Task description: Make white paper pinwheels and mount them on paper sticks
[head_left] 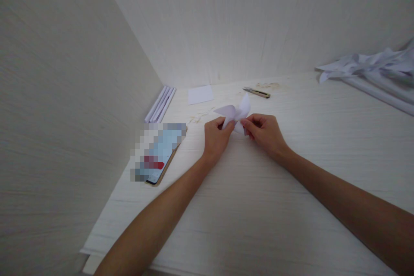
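A white paper pinwheel [243, 106] with curved, pointed blades is held between my two hands above the table. My left hand [217, 136] grips it from the left, thumb near its centre. On the other side, my right hand [263, 133] pinches the lower right part of the paper with thumb and fingers. The fingertips cover part of the centre and lower blades. Just beyond the hands lie small thread snips [257, 92] with pointed blades.
A flat white paper sheet [200, 95] lies near the back wall. Several rolled paper sticks [161, 104] rest at the left wall, with a phone [166, 155], partly pixelated, nearer me. Folded paper pieces and long paper sticks [375, 67] are heaped at the back right.
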The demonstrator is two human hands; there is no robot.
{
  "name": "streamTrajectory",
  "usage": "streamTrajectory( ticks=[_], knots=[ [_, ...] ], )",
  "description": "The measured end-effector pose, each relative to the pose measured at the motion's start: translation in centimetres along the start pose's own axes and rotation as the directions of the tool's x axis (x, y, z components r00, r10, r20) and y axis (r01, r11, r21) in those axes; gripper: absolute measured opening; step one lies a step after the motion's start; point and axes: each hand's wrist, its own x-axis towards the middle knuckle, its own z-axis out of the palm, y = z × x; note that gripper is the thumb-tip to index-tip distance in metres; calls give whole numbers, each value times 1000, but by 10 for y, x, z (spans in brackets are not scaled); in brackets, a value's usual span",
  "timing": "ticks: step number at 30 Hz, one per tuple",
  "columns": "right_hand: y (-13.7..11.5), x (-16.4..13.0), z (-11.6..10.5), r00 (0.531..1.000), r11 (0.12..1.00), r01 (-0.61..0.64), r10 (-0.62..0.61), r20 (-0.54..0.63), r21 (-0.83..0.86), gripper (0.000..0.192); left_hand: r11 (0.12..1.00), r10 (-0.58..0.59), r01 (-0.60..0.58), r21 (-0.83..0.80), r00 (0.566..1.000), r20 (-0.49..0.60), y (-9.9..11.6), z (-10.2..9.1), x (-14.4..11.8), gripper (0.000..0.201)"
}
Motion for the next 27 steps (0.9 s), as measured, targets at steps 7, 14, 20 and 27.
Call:
streamTrajectory(
  ticks=[7, 14, 20, 27],
  knots=[
    [0, 0, 0, 1000, 1000, 8, -8, -3, 27, 28, 999, 22, -23, 40, 1000, 14, 0, -1, 0, 21],
    [1, -1, 1, 1000, 1000, 1, -1, -18, 22, 27, 999, 27, -27, 27, 1000, 3, -1, -1, 0, 22],
    [1, -1, 1, 1000, 1000, 3, -3, -30, 8, 27, 999, 17, -17, 31, 1000, 19, 2, -1, 0, 20],
    [2, -1, 1, 999, 1000, 14, -14, -43, -15, 24, 999, 36, -36, 26, 999, 32, 4, 0, -1, 18]
  ],
)
